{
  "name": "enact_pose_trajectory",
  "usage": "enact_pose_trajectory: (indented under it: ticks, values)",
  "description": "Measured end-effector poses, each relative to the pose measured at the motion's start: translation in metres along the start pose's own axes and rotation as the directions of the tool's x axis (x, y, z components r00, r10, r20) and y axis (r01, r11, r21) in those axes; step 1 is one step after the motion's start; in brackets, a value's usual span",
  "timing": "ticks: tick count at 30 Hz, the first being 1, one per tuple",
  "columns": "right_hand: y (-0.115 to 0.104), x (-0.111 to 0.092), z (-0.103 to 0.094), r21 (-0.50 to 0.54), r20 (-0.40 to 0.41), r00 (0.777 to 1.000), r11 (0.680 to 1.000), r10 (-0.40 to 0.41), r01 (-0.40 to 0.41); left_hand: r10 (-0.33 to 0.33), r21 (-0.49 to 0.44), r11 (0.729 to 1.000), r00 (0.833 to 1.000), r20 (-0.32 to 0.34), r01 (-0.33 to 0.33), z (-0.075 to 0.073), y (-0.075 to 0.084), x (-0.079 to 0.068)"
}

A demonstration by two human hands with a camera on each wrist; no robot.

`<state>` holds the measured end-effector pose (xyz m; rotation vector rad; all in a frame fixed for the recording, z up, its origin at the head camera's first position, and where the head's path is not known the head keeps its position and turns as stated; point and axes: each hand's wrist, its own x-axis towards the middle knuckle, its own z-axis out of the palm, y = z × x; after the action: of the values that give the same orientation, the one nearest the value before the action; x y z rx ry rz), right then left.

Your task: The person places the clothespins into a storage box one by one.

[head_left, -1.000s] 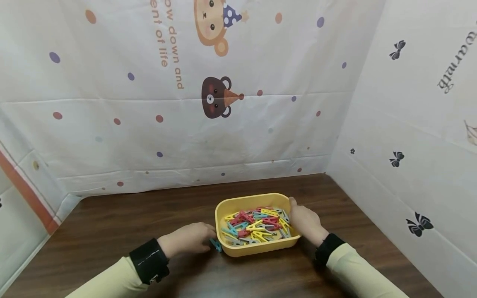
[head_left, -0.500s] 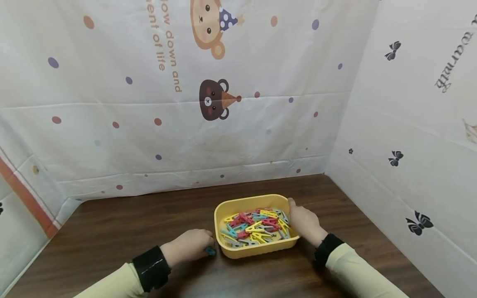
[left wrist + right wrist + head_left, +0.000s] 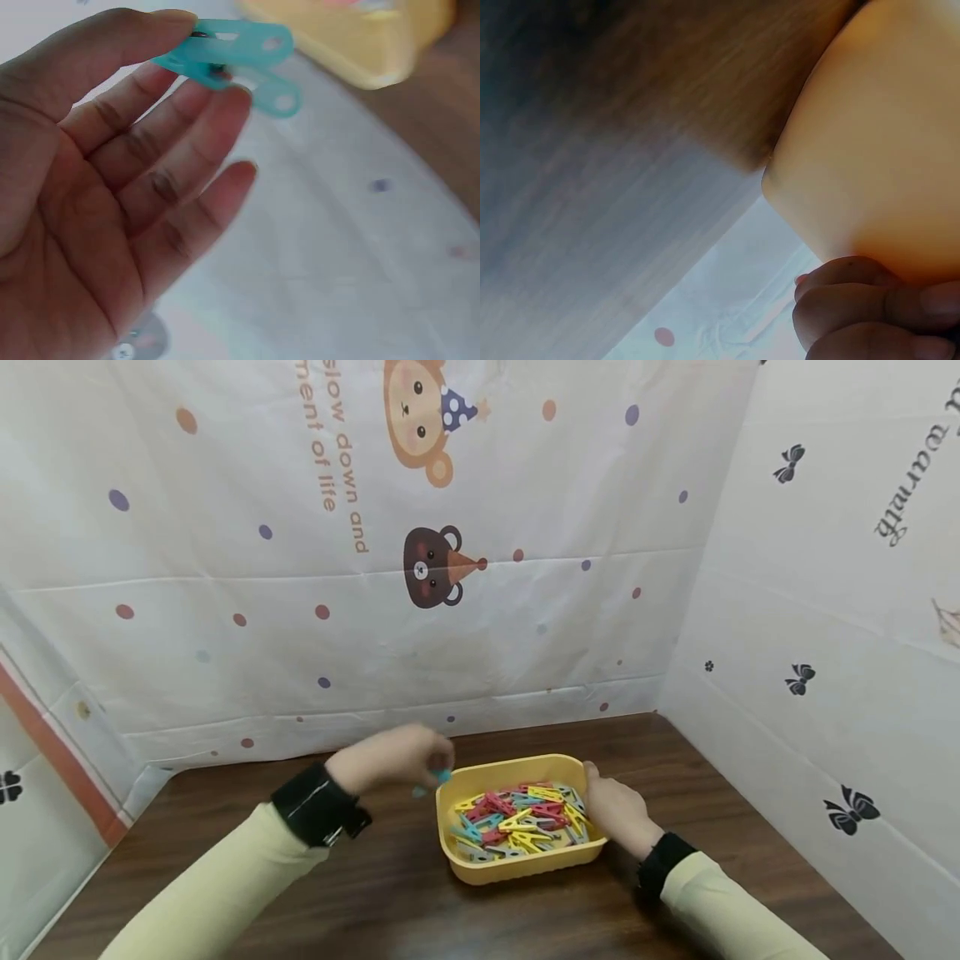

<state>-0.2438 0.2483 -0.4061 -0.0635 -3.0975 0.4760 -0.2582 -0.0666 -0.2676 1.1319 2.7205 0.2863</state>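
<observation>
A turquoise clothespin [image 3: 240, 43] is pinched between the thumb and fingers of my left hand [image 3: 393, 755], which is raised above the table by the left end of a yellow plastic basket [image 3: 528, 863]. Several clothespins [image 3: 517, 820] in red, yellow, turquoise and grey lie jumbled inside the basket. At the basket's right end my right hand [image 3: 621, 810] grips the rim, with the thumb on top. In the right wrist view its curled fingers [image 3: 847, 300] lie against the outer wall. The rest of that hand's grip is hidden there.
The basket stands on a dark brown wooden table [image 3: 360, 893]. A white printed sheet [image 3: 262, 635] rises behind the table's back edge. Another printed sheet [image 3: 787, 610] stands along the right side.
My left hand has picked up the turquoise clothespin from the table beside the basket and lifted it up and away from me. The right hand stays at the basket's rim.
</observation>
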Motion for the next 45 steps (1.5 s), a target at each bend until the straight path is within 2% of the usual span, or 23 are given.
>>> enact_pose_trajectory:
  ticks: [4,7,11,15,20,26,32,40,45]
  values:
    - [0.0,0.0,0.0,-0.006,-0.001,1.0,1.0,-0.008,0.008,0.048,0.061,0.997,0.997,-0.068,-0.044,-0.023,0.016,0.037]
    - [0.0,0.001,0.002,-0.01,0.0,1.0,1.0,-0.013,0.013,0.077,0.066,0.995,0.994,-0.077,-0.072,-0.022,0.029,0.066]
    - [0.0,0.001,0.003,-0.013,-0.004,1.0,1.0,-0.006,0.006,0.066,0.03,0.997,0.998,-0.02,-0.065,0.001,0.042,0.096]
    - [-0.001,0.0,0.003,-0.012,-0.001,1.0,1.0,-0.007,0.007,0.029,0.007,1.0,0.997,0.067,-0.03,0.032,0.041,0.113]
    - [-0.003,0.0,-0.001,-0.021,-0.003,1.0,1.0,-0.009,0.009,-0.063,0.016,0.998,0.989,0.132,0.062,0.058,0.033,0.119]
    - [-0.005,0.001,-0.004,0.003,-0.008,1.0,1.0,-0.01,0.01,-0.173,0.018,0.985,0.963,0.207,0.173,0.07,0.029,0.114]
    - [-0.003,0.0,-0.003,0.005,0.0,1.0,1.0,0.0,0.0,-0.16,-0.007,0.986,0.965,0.206,0.165,0.072,0.03,0.11]
    - [-0.001,-0.001,-0.003,0.013,-0.002,1.0,1.0,-0.004,0.004,-0.18,0.01,0.983,0.956,0.232,0.183,0.075,0.03,0.108]
    - [0.0,-0.001,-0.002,0.0,-0.002,1.0,1.0,-0.006,0.006,-0.145,0.021,0.989,0.966,0.212,0.144,0.074,0.03,0.107]
